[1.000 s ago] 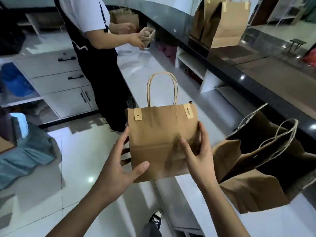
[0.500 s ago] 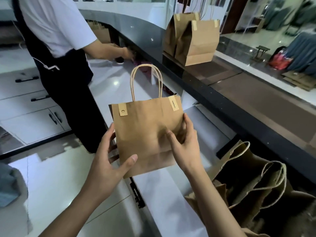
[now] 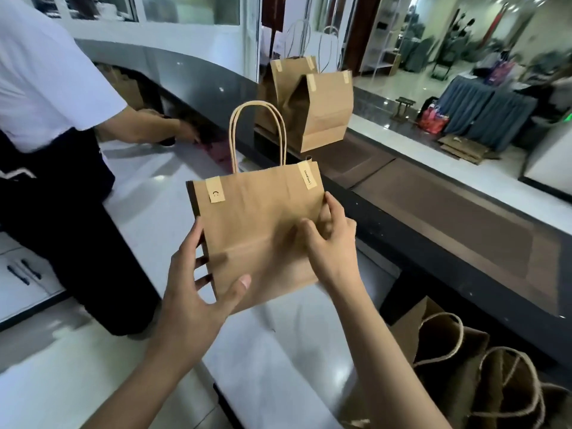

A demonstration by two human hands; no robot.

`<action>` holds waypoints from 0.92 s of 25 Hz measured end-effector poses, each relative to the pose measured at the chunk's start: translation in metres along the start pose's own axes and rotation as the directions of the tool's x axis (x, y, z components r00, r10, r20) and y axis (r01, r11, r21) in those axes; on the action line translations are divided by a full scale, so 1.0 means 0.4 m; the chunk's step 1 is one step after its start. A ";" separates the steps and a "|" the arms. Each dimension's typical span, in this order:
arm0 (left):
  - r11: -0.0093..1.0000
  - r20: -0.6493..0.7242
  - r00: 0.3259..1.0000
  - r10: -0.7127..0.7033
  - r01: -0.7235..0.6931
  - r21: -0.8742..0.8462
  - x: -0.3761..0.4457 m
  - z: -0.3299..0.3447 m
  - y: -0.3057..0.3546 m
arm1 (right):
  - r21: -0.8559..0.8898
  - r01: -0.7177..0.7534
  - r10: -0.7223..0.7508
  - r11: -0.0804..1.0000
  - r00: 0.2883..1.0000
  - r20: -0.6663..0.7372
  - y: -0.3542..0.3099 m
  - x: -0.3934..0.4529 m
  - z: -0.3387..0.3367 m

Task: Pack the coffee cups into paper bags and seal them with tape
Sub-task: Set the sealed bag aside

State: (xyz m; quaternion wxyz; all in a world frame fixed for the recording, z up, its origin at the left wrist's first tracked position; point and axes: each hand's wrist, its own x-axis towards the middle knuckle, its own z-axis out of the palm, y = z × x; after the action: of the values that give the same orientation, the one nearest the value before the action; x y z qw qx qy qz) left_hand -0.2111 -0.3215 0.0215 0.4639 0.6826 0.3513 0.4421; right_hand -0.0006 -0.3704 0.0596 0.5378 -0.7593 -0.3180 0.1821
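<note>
Both hands clamp the sealed paper bag (image 3: 257, 224) midair over the white counter (image 3: 278, 360): left hand (image 3: 198, 292) on its lower corner, right hand (image 3: 331, 243) pinching its side. I'd keep it upright so the cups don't tip. Count: two tape strips (image 3: 215, 193), two finished bags (image 3: 315, 109) on the ledge.

A single wide-angle, head-worn view looks forward and down from close above a raised paper bag (image 3: 260, 224). Beyond the bag runs a dark counter (image 3: 433, 230); a white worktop (image 3: 278, 351) lies below it.
</note>
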 end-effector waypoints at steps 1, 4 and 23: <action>1.000 0.017 0.999 0.028 -0.028 -0.007 0.035 0.006 0.002 | 0.009 -0.005 0.005 1.000 0.999 -0.037 -0.013 0.028 0.002; 0.994 0.089 0.990 0.113 -0.111 -0.022 0.136 0.035 0.011 | -0.002 0.001 -0.002 1.000 0.986 -0.164 -0.044 0.109 -0.005; 0.942 0.233 0.918 0.320 -0.335 0.025 0.451 0.441 0.080 | 0.116 -0.126 0.162 0.985 0.908 -0.385 -0.042 0.542 -0.252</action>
State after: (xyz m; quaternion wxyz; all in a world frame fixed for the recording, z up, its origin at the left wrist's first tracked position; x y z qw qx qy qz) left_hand 0.0204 -0.2282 0.0703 0.3978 0.7921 0.1912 0.4216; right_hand 0.2155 -0.2902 0.1252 0.6090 -0.7771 -0.1381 0.0790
